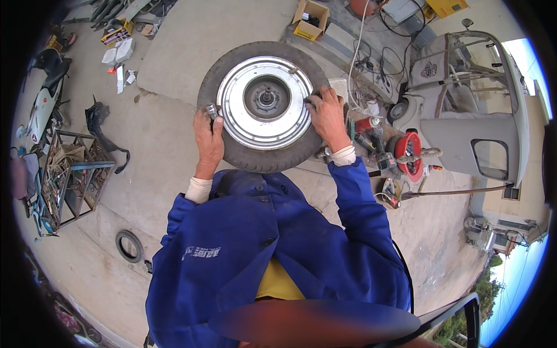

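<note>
A wheel (264, 138) with a black tyre (253, 158) and a shiny silver rim is in front of me, its face turned up. A dark round hub with a central axle end (267, 97) fills its middle. At the wheel's left side my left hand (208, 142) is closed around a small shiny metal piece (212, 109), cylinder-like, resting by the rim's edge. My right hand (331, 119) grips the wheel's right side, with curled fingers pressed where tyre and rim meet. Those fingertips are partly hidden.
Right of the wheel lie a red spray can (367, 123), a cordless power tool (383, 156) and a red basin (411, 168). A light-coloured three-wheeled vehicle (464, 124) stands beyond. A metal tool rack (78, 174) and a loose tyre (129, 246) are at left; an open carton (310, 20) stands behind.
</note>
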{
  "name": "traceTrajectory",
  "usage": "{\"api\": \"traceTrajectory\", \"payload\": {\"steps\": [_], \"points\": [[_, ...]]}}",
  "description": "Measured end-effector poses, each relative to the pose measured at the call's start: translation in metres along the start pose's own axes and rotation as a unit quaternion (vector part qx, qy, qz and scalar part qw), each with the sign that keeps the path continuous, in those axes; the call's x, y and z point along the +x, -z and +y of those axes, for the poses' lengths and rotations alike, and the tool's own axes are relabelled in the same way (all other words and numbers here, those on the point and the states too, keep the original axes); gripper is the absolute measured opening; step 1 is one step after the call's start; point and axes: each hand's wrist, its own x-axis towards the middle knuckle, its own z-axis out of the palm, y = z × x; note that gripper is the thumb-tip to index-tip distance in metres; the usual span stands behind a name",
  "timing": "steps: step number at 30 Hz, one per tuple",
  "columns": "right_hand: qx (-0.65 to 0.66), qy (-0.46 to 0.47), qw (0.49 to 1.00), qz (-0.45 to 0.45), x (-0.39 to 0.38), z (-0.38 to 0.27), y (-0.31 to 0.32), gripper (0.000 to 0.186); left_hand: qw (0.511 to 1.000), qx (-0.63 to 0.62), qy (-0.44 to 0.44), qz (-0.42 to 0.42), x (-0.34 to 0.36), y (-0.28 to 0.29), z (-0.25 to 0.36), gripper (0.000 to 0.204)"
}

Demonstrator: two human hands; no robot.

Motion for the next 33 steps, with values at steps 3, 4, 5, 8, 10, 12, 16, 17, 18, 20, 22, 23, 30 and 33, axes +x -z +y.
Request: {"api": "traceTrajectory", "payload": {"steps": [3, 4, 5, 8, 10, 12, 16, 17, 18, 20, 22, 23, 30, 33], "points": [[-0.010, -0.005, 1.000, -0.002, 0.002, 0.001, -0.004, 0.019, 1.000, 0.002, -0.002, 0.004, -0.001, -0.002, -0.003, 0.056], [-0.015, -0.004, 1.000, 0.002, 0.002, 0.000, -0.004, 0.019, 1.000, 0.007, -0.005, 0.005, -0.001, -0.002, -0.004, 0.056], [-0.020, -0.002, 1.000, 0.005, 0.002, -0.001, -0.004, 0.020, 1.000, 0.011, -0.008, 0.006, -0.001, -0.002, -0.006, 0.056], [-0.020, -0.001, 1.000, -0.001, 0.003, -0.003, -0.002, 0.021, 1.000, 0.009, -0.010, 0.012, -0.001, -0.003, -0.006, 0.056], [-0.012, 0.001, 1.000, -0.003, 0.003, -0.002, 0.000, 0.022, 1.000, 0.003, -0.009, 0.007, -0.001, -0.002, -0.006, 0.055], [0.000, 0.003, 1.000, 0.004, 0.001, 0.003, 0.002, 0.024, 1.000, -0.003, -0.008, -0.008, 0.001, -0.001, -0.006, 0.054], [0.175, -0.049, 0.981, 0.065, -0.003, -0.015, 0.033, 0.030, 0.997, -0.077, -0.006, -0.018, 0.004, 0.010, 0.029, 0.038], [0.228, -0.059, 0.970, 0.055, -0.007, -0.035, 0.053, 0.032, 0.994, -0.095, 0.002, -0.058, 0.002, 0.016, 0.038, 0.033], [0.278, -0.072, 0.957, 0.045, -0.012, -0.053, 0.072, 0.034, 0.988, -0.116, 0.011, -0.101, 0.002, 0.019, 0.050, 0.028], [0.410, -0.022, 0.912, -0.002, -0.021, -0.090, 0.091, 0.046, 0.983, -0.060, -0.138, -0.107, 0.009, 0.009, 0.082, 0.022], [0.431, 0.053, 0.900, -0.035, -0.029, -0.111, 0.088, 0.048, 0.964, -0.058, -0.210, -0.152, 0.011, -0.004, 0.102, 0.024], [0.446, 0.035, 0.894, -0.026, -0.032, -0.111, 0.083, 0.047, 0.965, -0.067, -0.205, -0.150, 0.008, -0.012, 0.105, 0.024], [0.413, -0.063, 0.909, 0.016, -0.041, -0.086, 0.077, 0.037, 0.965, -0.057, -0.172, -0.189, 0.011, -0.029, 0.122, 0.025], [0.328, -0.087, 0.930, 0.138, -0.021, -0.056, 0.075, 0.039, 0.970, -0.062, -0.144, -0.184, 0.009, -0.032, 0.118, 0.027]]}}
